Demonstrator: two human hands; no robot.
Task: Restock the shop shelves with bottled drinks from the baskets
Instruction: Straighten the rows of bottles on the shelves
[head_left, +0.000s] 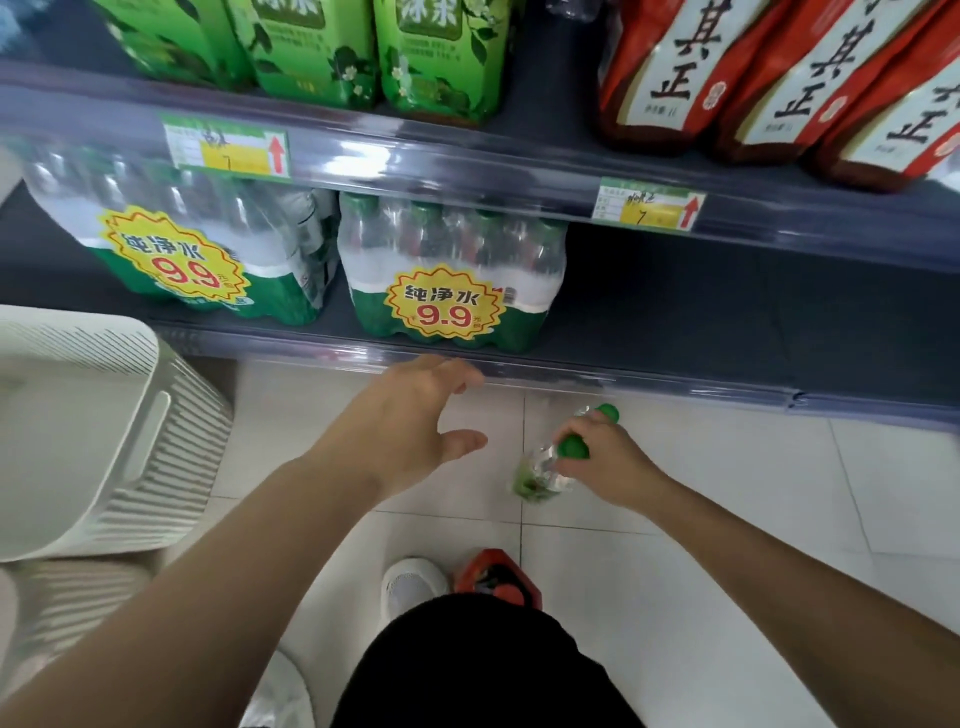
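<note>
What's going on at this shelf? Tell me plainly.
The person's right hand grips two clear plastic bottles with green caps over the white floor tiles, not yet on the dark grey bottom shelf. The left hand hovers open by that shelf's front edge, near a shrink-wrapped pack of water bottles. A white slatted plastic basket stands at left.

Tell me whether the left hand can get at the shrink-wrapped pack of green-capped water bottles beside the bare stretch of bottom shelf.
Probably yes: the open left hand hovers at the shelf lip just in front of that pack, with nothing between them.
</note>
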